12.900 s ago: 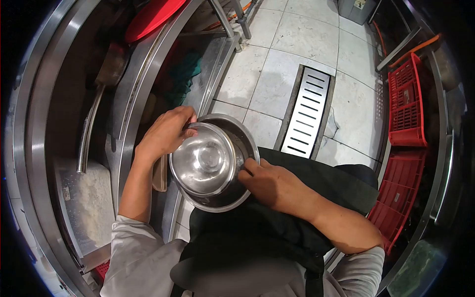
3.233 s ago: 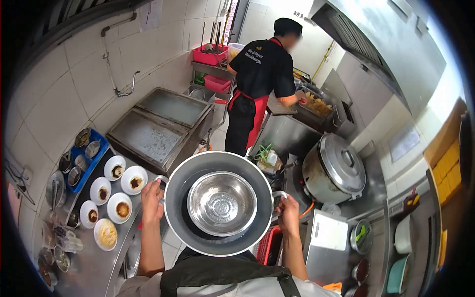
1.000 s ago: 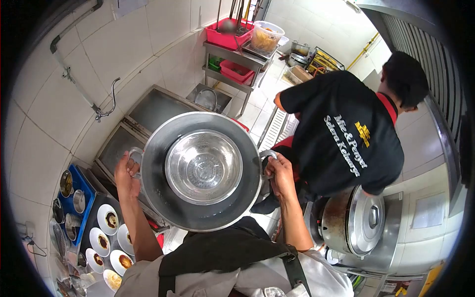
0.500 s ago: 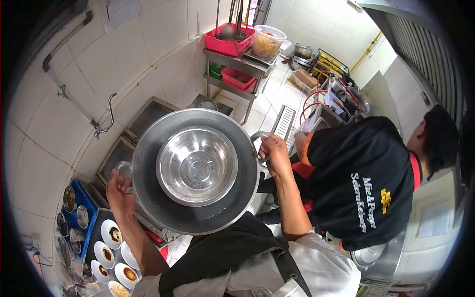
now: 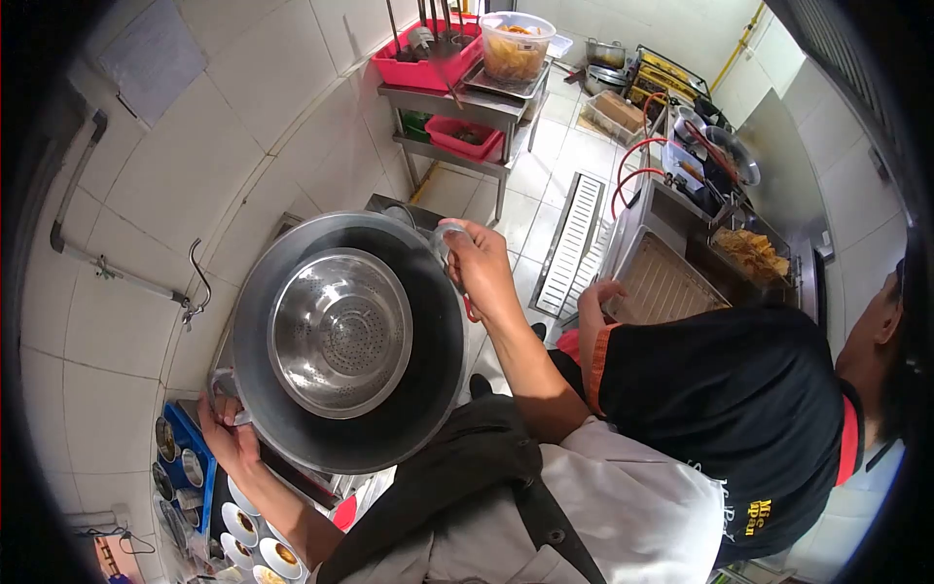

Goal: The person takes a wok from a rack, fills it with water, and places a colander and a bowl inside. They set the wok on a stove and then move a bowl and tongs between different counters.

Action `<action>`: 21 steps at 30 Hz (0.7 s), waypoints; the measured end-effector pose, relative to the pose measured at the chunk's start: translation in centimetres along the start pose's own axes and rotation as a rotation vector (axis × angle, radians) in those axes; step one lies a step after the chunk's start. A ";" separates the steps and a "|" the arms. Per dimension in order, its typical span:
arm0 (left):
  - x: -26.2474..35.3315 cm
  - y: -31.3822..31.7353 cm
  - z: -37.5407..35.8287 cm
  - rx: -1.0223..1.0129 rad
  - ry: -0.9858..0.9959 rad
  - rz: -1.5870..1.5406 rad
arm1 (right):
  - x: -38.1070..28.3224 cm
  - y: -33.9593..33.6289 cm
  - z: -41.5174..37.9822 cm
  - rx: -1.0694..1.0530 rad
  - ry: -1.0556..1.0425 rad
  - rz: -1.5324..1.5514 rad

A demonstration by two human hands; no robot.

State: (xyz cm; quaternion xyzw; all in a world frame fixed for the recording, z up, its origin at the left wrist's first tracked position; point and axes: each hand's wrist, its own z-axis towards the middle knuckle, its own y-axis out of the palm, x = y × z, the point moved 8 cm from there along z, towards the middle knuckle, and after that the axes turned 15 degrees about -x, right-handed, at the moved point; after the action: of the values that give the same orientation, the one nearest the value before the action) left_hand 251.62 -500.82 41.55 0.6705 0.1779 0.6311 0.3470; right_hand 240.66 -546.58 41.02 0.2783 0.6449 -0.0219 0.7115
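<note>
A large grey two-handled pot is held up in front of my body. Inside it sits a shiny steel colander, its perforated bottom visible. My left hand grips the loop handle at the pot's lower left. On the opposite side, my right hand is closed round the other handle. Both handles are partly covered by my fingers.
A co-worker in a black shirt stands close on my right, beside a wire rack. Ahead is a steel shelf with red bins. A wall tap and white bowls are left.
The pot, with the colander inside, has shifted left in view and both hands keep hold of it. The view has turned, and the co-worker appears lower, with the rack now showing.
</note>
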 end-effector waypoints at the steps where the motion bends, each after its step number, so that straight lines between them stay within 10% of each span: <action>1: 0.0 0.3 0.2 0.005 0.002 -0.010 | 0.2 -0.1 0.8 -0.016 -0.005 0.013; 21: -1.9 2.9 5.7 0.005 0.084 0.011 | -3.0 0.1 16.4 -0.290 0.040 -0.252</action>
State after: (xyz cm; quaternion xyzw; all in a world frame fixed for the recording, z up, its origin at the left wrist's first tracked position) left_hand 256.29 -505.53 42.39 0.6453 0.1901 0.6601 0.3343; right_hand 255.07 -554.39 44.08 0.0902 0.6851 -0.0119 0.7228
